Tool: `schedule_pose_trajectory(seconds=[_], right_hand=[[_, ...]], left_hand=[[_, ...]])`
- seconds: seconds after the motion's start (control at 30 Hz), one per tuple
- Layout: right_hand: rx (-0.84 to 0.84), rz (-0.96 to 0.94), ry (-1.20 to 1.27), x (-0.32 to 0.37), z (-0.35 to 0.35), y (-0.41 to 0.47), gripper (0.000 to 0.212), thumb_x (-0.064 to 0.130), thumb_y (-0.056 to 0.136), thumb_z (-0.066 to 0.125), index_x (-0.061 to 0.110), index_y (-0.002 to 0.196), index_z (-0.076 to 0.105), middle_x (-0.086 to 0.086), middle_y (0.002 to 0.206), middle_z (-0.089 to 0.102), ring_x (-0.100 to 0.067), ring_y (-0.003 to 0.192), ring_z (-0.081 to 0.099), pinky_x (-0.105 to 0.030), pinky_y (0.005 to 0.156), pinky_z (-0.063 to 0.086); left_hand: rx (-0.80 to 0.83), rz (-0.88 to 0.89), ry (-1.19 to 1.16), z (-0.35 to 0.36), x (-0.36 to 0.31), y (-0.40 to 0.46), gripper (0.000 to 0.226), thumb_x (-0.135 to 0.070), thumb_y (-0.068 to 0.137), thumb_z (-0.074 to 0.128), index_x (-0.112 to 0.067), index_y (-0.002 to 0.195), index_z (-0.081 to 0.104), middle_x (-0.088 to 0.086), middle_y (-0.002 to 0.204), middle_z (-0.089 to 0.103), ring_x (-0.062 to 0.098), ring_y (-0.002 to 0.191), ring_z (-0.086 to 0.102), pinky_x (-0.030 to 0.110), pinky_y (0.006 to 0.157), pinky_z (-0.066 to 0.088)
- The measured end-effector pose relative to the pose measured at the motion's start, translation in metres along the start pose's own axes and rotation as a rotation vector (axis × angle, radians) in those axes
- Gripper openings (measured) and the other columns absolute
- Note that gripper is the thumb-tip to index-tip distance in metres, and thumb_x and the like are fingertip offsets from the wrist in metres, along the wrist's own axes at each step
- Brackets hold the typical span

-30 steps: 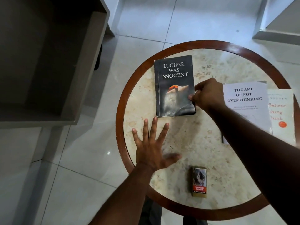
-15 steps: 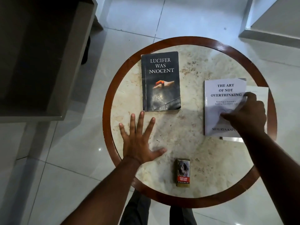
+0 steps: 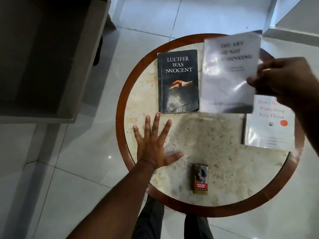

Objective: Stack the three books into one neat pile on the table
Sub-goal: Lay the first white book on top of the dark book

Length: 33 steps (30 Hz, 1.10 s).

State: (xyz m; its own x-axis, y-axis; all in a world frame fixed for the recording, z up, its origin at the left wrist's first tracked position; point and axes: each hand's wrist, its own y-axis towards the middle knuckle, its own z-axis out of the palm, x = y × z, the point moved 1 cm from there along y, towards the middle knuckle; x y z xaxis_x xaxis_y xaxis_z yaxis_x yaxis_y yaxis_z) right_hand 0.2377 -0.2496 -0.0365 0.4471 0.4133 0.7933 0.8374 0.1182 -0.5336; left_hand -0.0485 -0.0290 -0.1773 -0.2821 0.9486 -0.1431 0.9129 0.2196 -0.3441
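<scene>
Nearest the person, a small cigarette pack stands apart on the round marble table, clear of the task. Just beyond it, the left hand lies flat on the tabletop with fingers spread, gripping nothing; its fingertips almost reach the near edge of the black book titled "Lucifer Was Innocent". To the right, the white book "Don't Believe Everything You Think" lies flat near the table's right rim. Farther back, the right hand pinches the right edge of the white book "The Art of Not Overthinking", which is raised off the table and motion-blurred. The black book lies directly to the left of the lifted one, their long edges roughly parallel and both long axes running away from the person. Judging by this, a short leftward carry by the right hand would lay it on top without turning it.
</scene>
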Motion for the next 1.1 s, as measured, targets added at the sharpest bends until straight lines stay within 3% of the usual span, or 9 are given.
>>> schedule_pose_trajectory(seconds=[0.03, 0.1, 0.17, 0.27, 0.53, 0.77, 0.9, 1.0, 1.1], right_hand=[[0.043, -0.025, 0.023, 0.007, 0.019, 0.001, 0.034, -0.01, 0.076, 0.077, 0.017, 0.096, 0.075, 0.009, 0.088, 0.078, -0.02, 0.073, 0.079, -0.031, 0.06, 0.065], [0.089, 0.008, 0.007, 0.011, 0.057, 0.005, 0.028, -0.013, 0.077, 0.076, 0.01, 0.093, 0.072, -0.004, 0.078, 0.072, -0.026, 0.068, 0.073, -0.043, 0.066, 0.067], [0.095, 0.073, -0.021, 0.009, 0.097, 0.007, 0.023, -0.013, 0.078, 0.076, 0.008, 0.075, 0.065, -0.022, 0.089, 0.071, -0.034, 0.074, 0.07, -0.053, 0.073, 0.065], [0.022, 0.087, -0.086, -0.005, 0.133, 0.014, 0.028, -0.008, 0.075, 0.082, 0.013, 0.068, 0.064, -0.024, 0.105, 0.075, -0.037, 0.083, 0.075, -0.049, 0.072, 0.065], [-0.067, 0.075, -0.191, -0.03, 0.137, 0.03, 0.026, -0.009, 0.069, 0.081, 0.013, 0.066, 0.067, -0.014, 0.085, 0.076, -0.031, 0.064, 0.076, -0.05, 0.059, 0.066], [-0.04, -0.015, -0.266, -0.036, 0.14, 0.038, 0.027, -0.001, 0.07, 0.085, 0.019, 0.065, 0.066, -0.017, 0.091, 0.078, -0.036, 0.086, 0.076, -0.053, 0.081, 0.064], [-0.045, -0.058, -0.229, -0.034, 0.133, 0.033, 0.026, 0.007, 0.066, 0.09, 0.008, 0.087, 0.074, -0.019, 0.094, 0.078, -0.036, 0.09, 0.076, -0.054, 0.085, 0.063], [-0.16, -0.067, -0.19, -0.037, 0.104, 0.022, 0.029, 0.021, 0.065, 0.09, 0.015, 0.09, 0.076, -0.009, 0.085, 0.078, -0.028, 0.084, 0.076, -0.047, 0.082, 0.063], [-0.36, -0.048, -0.325, -0.055, 0.052, 0.001, 0.023, 0.012, 0.07, 0.075, 0.02, 0.092, 0.077, -0.005, 0.092, 0.078, -0.025, 0.094, 0.074, -0.037, 0.091, 0.057]], left_hand=[[-0.001, -0.001, 0.006, 0.0, 0.001, 0.0, 0.116, -0.102, 0.069, 0.022, -0.038, 0.164, 0.002, 0.009, 0.175, -0.005, 0.039, 0.16, -0.007, 0.079, 0.117, 0.001], [-0.019, 0.007, -0.001, 0.003, 0.001, 0.001, 0.116, -0.102, 0.069, 0.021, -0.038, 0.164, 0.002, 0.008, 0.175, -0.007, 0.038, 0.16, -0.008, 0.079, 0.117, 0.0], [-0.045, 0.016, -0.008, 0.005, 0.001, 0.0, 0.117, -0.102, 0.069, 0.021, -0.037, 0.165, 0.004, 0.008, 0.175, -0.007, 0.037, 0.16, -0.009, 0.079, 0.117, 0.0], [-0.049, 0.019, -0.011, 0.005, 0.003, -0.001, 0.116, -0.102, 0.069, 0.018, -0.037, 0.165, 0.005, 0.009, 0.175, -0.003, 0.037, 0.16, -0.007, 0.08, 0.116, 0.003], [-0.048, 0.016, 0.014, 0.006, 0.003, 0.002, 0.116, -0.102, 0.07, 0.019, -0.036, 0.165, 0.008, 0.01, 0.175, 0.001, 0.038, 0.16, -0.003, 0.08, 0.116, 0.005], [-0.025, 0.008, 0.009, 0.003, 0.002, 0.0, 0.118, -0.101, 0.069, 0.027, -0.036, 0.165, 0.007, 0.01, 0.175, 0.001, 0.038, 0.161, -0.002, 0.081, 0.116, 0.005], [-0.001, 0.001, 0.023, 0.0, -0.001, 0.001, 0.119, -0.102, 0.068, 0.031, -0.036, 0.165, 0.009, 0.01, 0.175, 0.001, 0.039, 0.16, -0.001, 0.081, 0.116, 0.007], [-0.024, 0.016, 0.005, 0.003, -0.003, -0.001, 0.116, -0.101, 0.07, 0.03, -0.034, 0.164, 0.015, 0.011, 0.175, 0.004, 0.039, 0.16, 0.0, 0.08, 0.116, 0.006], [-0.029, 0.034, -0.038, 0.002, -0.006, -0.002, 0.114, -0.099, 0.071, 0.031, -0.033, 0.163, 0.023, 0.011, 0.175, 0.009, 0.04, 0.159, 0.003, 0.081, 0.114, 0.007]])
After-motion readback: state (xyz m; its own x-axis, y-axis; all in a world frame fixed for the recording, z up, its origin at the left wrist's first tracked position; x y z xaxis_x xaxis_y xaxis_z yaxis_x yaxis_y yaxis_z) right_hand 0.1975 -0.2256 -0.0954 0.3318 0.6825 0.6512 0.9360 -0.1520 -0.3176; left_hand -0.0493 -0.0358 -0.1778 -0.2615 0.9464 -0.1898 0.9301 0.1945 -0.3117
